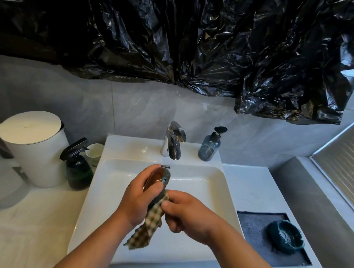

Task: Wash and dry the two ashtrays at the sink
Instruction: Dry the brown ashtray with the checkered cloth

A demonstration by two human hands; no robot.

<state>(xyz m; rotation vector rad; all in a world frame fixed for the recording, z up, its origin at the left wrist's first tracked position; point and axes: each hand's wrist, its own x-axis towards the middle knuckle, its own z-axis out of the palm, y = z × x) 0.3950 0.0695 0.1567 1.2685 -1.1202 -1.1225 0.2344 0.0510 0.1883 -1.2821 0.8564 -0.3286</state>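
Over the white sink basin point(206, 189), my left hand point(139, 195) grips a brown-glazed ashtray point(159, 177), tilted on its edge. My right hand point(185, 213) pinches a checked cloth point(148, 227) against the ashtray's lower rim; the cloth's loose end hangs down toward the basin's front. A second, dark green ashtray point(284, 236) sits upright on a dark grey mat point(255, 227) on the counter to the right of the sink. The chrome faucet point(173, 141) stands behind the basin, and no water shows from it.
A blue soap pump bottle point(210, 145) stands right of the faucet. Left of the sink are a dark spray bottle point(79, 165), a white cup point(95, 151) and a white lidded bin point(36, 146). Black plastic sheeting point(198, 42) hangs on the wall above.
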